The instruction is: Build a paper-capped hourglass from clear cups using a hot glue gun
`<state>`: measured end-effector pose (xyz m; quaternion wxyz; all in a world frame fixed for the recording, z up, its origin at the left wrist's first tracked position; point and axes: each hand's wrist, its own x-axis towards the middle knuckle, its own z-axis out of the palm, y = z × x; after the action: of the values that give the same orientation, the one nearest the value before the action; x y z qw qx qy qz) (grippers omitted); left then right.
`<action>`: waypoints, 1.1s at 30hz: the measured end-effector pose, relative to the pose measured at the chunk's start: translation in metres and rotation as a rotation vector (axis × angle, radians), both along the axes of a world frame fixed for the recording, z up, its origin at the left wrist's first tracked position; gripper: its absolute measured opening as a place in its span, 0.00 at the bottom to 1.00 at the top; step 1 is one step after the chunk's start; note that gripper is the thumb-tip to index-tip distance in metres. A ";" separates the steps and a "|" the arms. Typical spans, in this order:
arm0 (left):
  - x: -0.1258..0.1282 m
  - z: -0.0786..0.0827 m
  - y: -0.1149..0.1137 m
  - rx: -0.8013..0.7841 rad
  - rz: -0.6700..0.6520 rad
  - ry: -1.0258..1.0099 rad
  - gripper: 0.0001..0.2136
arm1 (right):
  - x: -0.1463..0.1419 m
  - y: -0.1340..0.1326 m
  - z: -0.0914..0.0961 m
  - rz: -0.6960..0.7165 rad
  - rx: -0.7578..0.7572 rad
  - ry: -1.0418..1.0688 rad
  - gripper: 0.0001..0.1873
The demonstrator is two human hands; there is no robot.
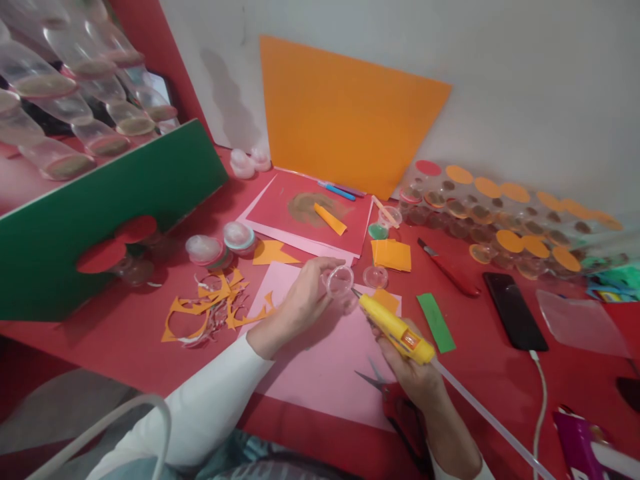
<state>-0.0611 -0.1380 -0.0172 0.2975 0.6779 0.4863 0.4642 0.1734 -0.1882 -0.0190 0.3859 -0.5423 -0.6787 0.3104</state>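
My left hand [299,301] is closed around a small clear plastic cup [341,283], its round rim tilted up toward me. My right hand [414,375] grips a yellow hot glue gun [393,322], and a long translucent glue stick [487,412] trails from its back end. The gun's nozzle points at the cup's right side, close to the rim; I cannot tell whether they touch. Both hands are above a pink paper sheet [320,367]. Open red-handled scissors [391,400] lie partly under my right hand.
Orange paper scraps [187,310] lie left, before a green board [125,220] and stacked clear cups [43,85]. Orange-topped cups [510,241], a red cutter [453,270], a green strip [436,323] and a phone [515,310] are right. An orange sheet [345,113] leans behind.
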 end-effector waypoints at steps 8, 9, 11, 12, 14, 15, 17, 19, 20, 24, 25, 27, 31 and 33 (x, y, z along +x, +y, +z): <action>0.002 0.002 0.000 0.015 0.016 -0.007 0.16 | 0.005 0.006 -0.004 0.058 0.141 -0.115 0.11; 0.002 0.003 0.000 0.020 0.012 -0.006 0.16 | 0.004 0.006 -0.004 0.044 0.150 -0.120 0.12; 0.002 0.003 0.000 0.025 0.005 -0.006 0.16 | 0.002 0.005 -0.004 0.021 0.160 -0.131 0.13; 0.002 0.004 0.000 0.021 0.005 -0.004 0.16 | 0.002 0.005 -0.004 0.012 0.161 -0.141 0.14; 0.002 0.004 0.001 0.011 0.004 0.004 0.16 | 0.001 0.005 -0.005 0.001 0.164 -0.161 0.15; 0.002 0.004 0.001 0.013 0.004 0.010 0.16 | 0.002 0.005 -0.006 -0.002 0.166 -0.166 0.16; 0.002 0.004 0.001 0.025 -0.002 0.020 0.15 | 0.003 0.006 -0.008 -0.016 0.164 -0.170 0.16; 0.002 0.003 0.001 0.027 -0.002 0.021 0.15 | 0.003 0.005 -0.010 -0.031 0.165 -0.169 0.16; 0.002 0.003 0.001 0.022 -0.001 0.020 0.15 | 0.004 0.005 -0.012 -0.038 0.168 -0.169 0.16; 0.002 0.004 0.001 0.009 -0.006 0.009 0.15 | 0.005 0.004 -0.016 -0.054 0.191 -0.169 0.17; 0.002 0.004 0.001 0.012 -0.008 0.004 0.15 | 0.006 0.004 -0.017 -0.054 0.197 -0.176 0.17; 0.002 0.005 0.001 0.018 -0.005 -0.005 0.15 | 0.006 0.004 -0.019 -0.049 0.209 -0.192 0.17; 0.003 0.005 0.001 0.023 0.005 -0.007 0.15 | 0.007 0.004 -0.021 -0.053 0.223 -0.196 0.17; 0.003 0.004 0.001 0.011 0.008 -0.006 0.15 | 0.007 0.004 -0.022 -0.069 0.232 -0.192 0.17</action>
<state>-0.0585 -0.1368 -0.0132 0.2932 0.6762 0.4856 0.4701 0.1803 -0.1845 -0.0412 0.3896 -0.5444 -0.7247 0.1632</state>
